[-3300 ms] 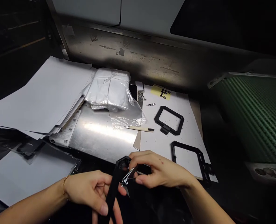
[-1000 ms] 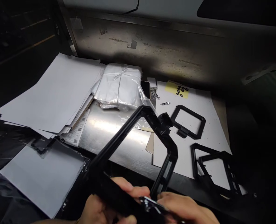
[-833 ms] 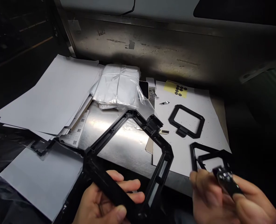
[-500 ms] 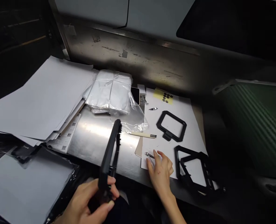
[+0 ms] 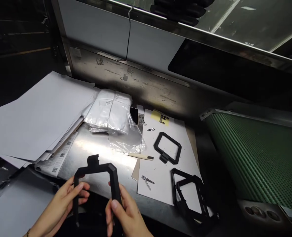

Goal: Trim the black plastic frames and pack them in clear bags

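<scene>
Black tabbed frame (image 5: pixel 96 169), one: lifted clear of the steel desk (image 5: pixel 83 148), at its near edge, left of the middle. Left hand (image 5: pixel 67 199): grasping the left side bar between thumb and fingers. Right hand (image 5: pixel 127 210): wrapped about the right side bar, thumb laid along it. Step in hand, as judged: two-handed handling of the piece, perhaps a turn or check; the next move would seem to call for an even hold on both bars. Orientation: tab uppermost, pointing toward the desk's far edge; side bars running back toward the person; lower bar lost in the dark, so the long axis cannot be told. White sheet (image 5: pixel 160 184), right part of desk: bearing a second frame (image 5: pixel 156 146) near its middle, metal clippers (image 5: pixel 147 179) by its near left corner, and overlapping frames (image 5: pixel 173 187) at its near right corner. Pale-handled cutter (image 5: pixel 139 156): across the sheet's left edge. Bagged bundle (image 5: pixel 108 112): near the desk's far edge. Paper stack (image 5: pixel 39 115): left end.
</scene>
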The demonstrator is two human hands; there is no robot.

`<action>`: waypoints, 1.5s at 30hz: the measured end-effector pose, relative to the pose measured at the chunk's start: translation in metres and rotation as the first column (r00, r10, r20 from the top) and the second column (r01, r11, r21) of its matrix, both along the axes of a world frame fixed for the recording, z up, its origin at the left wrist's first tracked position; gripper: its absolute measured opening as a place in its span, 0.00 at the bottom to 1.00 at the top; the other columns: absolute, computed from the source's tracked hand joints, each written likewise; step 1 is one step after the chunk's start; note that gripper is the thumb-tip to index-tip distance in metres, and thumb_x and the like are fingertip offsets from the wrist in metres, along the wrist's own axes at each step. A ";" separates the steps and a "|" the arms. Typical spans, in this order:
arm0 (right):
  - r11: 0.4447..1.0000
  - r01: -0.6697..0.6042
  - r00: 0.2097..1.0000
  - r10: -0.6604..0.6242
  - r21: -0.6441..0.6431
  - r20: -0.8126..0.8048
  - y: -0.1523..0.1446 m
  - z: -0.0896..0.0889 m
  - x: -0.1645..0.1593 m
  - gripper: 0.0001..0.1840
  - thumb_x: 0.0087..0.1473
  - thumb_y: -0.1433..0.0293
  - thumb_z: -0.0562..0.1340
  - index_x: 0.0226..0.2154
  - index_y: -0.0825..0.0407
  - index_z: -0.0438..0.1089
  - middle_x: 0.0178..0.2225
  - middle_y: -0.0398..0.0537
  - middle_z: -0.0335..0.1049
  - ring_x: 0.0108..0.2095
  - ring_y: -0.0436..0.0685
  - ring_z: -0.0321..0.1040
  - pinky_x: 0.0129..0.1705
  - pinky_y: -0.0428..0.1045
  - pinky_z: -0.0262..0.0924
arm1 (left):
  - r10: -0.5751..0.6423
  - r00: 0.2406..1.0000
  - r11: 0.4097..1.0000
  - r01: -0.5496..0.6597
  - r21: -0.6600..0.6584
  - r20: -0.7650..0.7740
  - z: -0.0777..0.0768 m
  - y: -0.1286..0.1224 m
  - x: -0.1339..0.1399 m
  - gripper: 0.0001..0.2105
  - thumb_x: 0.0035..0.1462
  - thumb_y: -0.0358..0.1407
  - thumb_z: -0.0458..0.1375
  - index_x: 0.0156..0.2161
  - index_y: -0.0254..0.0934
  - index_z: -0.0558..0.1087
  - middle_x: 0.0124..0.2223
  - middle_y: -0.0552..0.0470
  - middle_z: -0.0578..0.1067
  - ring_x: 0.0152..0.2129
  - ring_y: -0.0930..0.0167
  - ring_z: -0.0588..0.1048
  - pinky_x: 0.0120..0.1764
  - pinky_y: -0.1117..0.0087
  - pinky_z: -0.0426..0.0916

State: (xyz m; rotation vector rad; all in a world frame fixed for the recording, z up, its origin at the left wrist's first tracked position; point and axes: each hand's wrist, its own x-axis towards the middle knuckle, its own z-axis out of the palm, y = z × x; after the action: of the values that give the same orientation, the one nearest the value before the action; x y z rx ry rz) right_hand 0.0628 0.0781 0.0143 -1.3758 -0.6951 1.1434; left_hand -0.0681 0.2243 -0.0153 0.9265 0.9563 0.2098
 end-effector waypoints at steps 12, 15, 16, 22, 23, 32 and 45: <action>0.942 0.108 0.644 0.177 -0.317 0.745 0.080 -0.075 0.156 0.13 0.54 0.66 0.55 0.42 0.54 0.63 0.44 0.49 0.62 0.42 0.55 0.62 0.43 0.56 0.58 | 0.311 0.951 0.901 -0.294 -0.317 0.000 -0.025 -0.001 -0.041 0.14 0.40 0.38 0.64 0.34 0.36 0.68 0.20 0.62 0.59 0.12 0.84 0.51 0.13 0.82 0.50; 0.933 0.131 0.657 0.172 -0.336 0.734 0.091 -0.070 0.161 0.14 0.54 0.66 0.55 0.42 0.55 0.62 0.43 0.49 0.63 0.40 0.54 0.63 0.40 0.55 0.60 | 0.327 0.945 0.900 -0.320 -0.295 -0.027 -0.021 -0.006 -0.039 0.14 0.41 0.39 0.63 0.31 0.36 0.66 0.17 0.63 0.57 0.11 0.85 0.50 0.13 0.82 0.48; 0.932 0.149 0.669 0.151 -0.331 0.727 0.095 -0.064 0.161 0.14 0.54 0.65 0.55 0.42 0.55 0.62 0.42 0.48 0.63 0.39 0.54 0.64 0.40 0.55 0.60 | 0.331 0.943 0.904 -0.327 -0.275 -0.032 -0.019 -0.007 -0.036 0.14 0.41 0.39 0.63 0.30 0.36 0.66 0.16 0.64 0.56 0.10 0.85 0.49 0.12 0.83 0.47; 0.949 0.122 0.810 0.075 -0.292 0.581 0.107 -0.018 0.109 0.11 0.54 0.65 0.55 0.34 0.57 0.65 0.31 0.43 0.66 0.29 0.48 0.65 0.32 0.49 0.62 | 0.331 0.939 0.938 -0.316 -0.145 0.093 0.004 -0.008 0.011 0.16 0.40 0.40 0.64 0.32 0.33 0.67 0.21 0.58 0.67 0.09 0.88 0.49 0.12 0.83 0.42; 0.953 0.099 0.835 0.077 -0.286 0.545 0.107 -0.012 0.094 0.11 0.54 0.65 0.55 0.31 0.57 0.65 0.28 0.41 0.65 0.27 0.47 0.64 0.30 0.47 0.61 | 0.313 0.941 0.945 -0.295 -0.144 0.127 0.009 -0.007 0.019 0.15 0.41 0.39 0.63 0.33 0.32 0.68 0.24 0.56 0.68 0.10 0.87 0.50 0.13 0.82 0.44; 0.984 0.007 0.976 0.032 -0.176 0.215 0.089 0.004 -0.006 0.08 0.47 0.66 0.60 0.22 0.54 0.65 0.20 0.38 0.62 0.21 0.47 0.58 0.26 0.45 0.52 | 0.238 0.956 0.965 -0.212 -0.157 0.173 0.017 -0.001 0.016 0.06 0.52 0.31 0.55 0.26 0.32 0.63 0.17 0.65 0.54 0.10 0.84 0.48 0.12 0.81 0.45; 0.967 0.223 0.840 -0.255 -0.125 -0.480 0.067 -0.009 -0.035 0.21 0.39 0.60 0.61 0.16 0.50 0.48 0.16 0.33 0.40 0.15 0.43 0.38 0.18 0.41 0.46 | 0.114 0.992 0.993 -0.112 -0.045 0.049 0.004 0.040 -0.076 0.10 0.46 0.36 0.60 0.24 0.34 0.62 0.16 0.65 0.51 0.11 0.83 0.46 0.15 0.79 0.43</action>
State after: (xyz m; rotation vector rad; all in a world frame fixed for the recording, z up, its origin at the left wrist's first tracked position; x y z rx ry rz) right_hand 0.0282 0.1449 0.0057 -1.1144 -0.1118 1.2518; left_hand -0.1436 0.2647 -0.0110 0.8252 0.9623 0.3069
